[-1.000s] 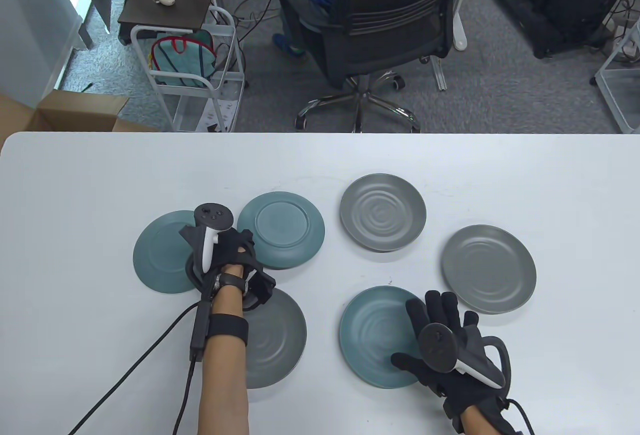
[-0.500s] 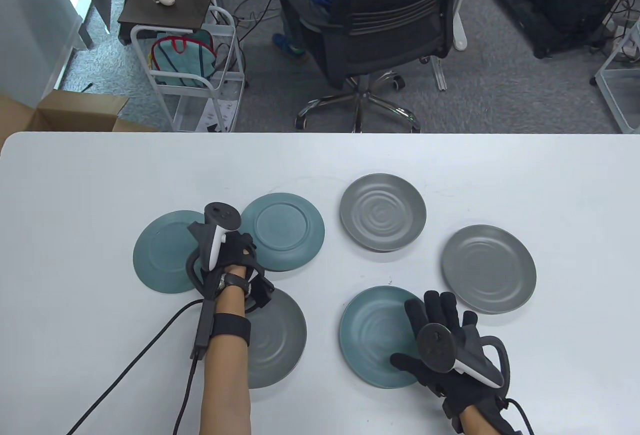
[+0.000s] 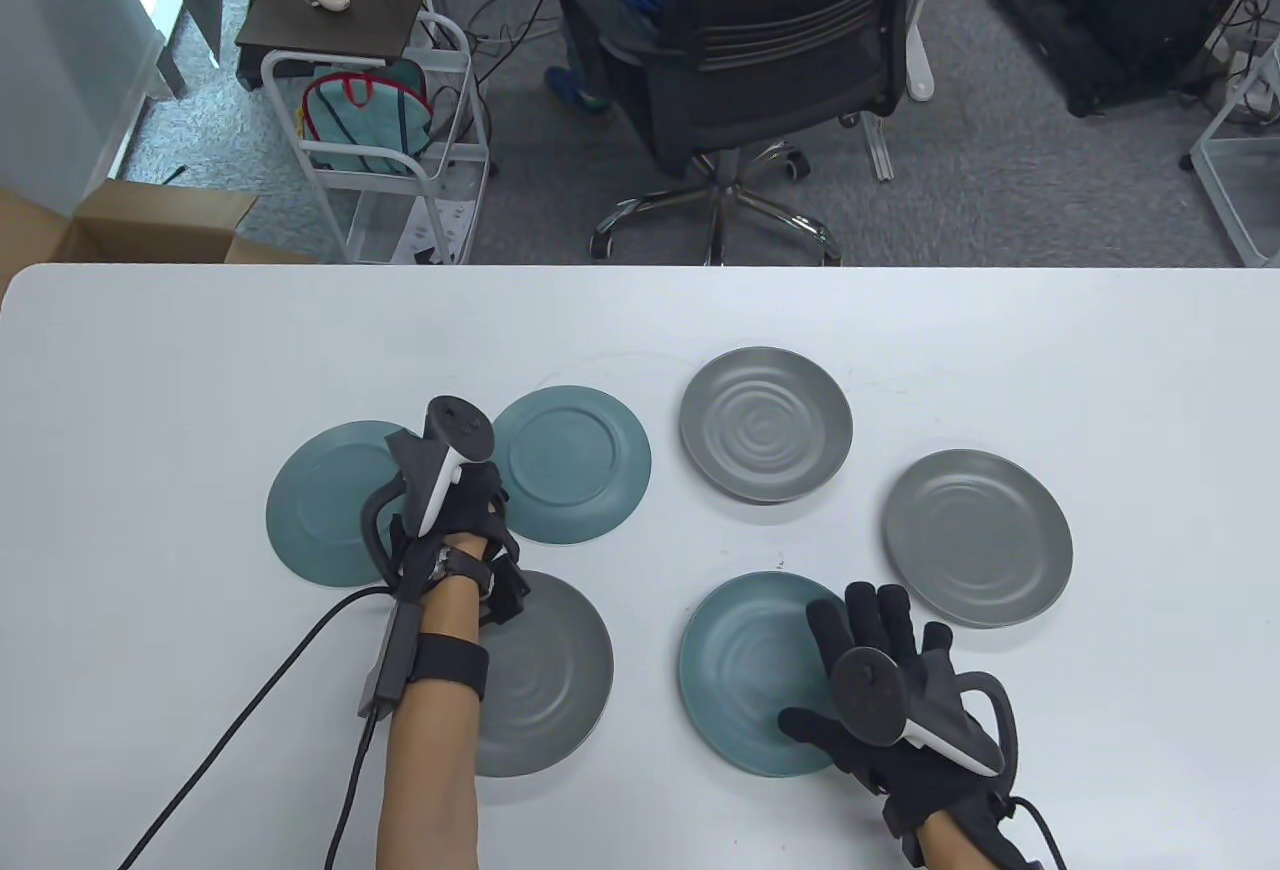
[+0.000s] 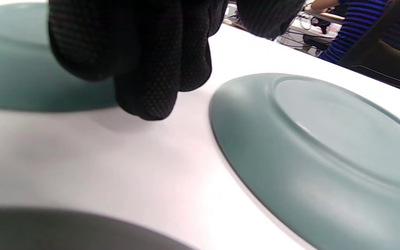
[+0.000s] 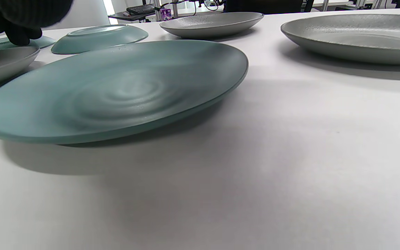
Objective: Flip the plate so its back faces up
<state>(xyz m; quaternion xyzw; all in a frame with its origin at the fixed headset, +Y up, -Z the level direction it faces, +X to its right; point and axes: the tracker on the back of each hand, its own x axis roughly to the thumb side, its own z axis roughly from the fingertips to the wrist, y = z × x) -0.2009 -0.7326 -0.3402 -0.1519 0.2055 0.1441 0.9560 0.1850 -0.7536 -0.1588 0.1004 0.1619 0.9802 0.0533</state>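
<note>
Six plates are seen spread over a white worktop (image 3: 150, 360): two teal plates (image 3: 570, 463) and (image 3: 325, 502) lie back up at the left, while a grey plate (image 3: 545, 675) nearer the front edge, two more grey plates (image 3: 766, 424) and (image 3: 977, 537) at the right, and a teal plate (image 3: 755, 672) are shown face up. The left hand (image 3: 462, 520) is held with fingers (image 4: 151, 69) curled together, gripping nothing, between the two overturned plates. The right hand (image 3: 900, 700) is laid with fingers spread flat on the right rim of the face-up teal plate.
</note>
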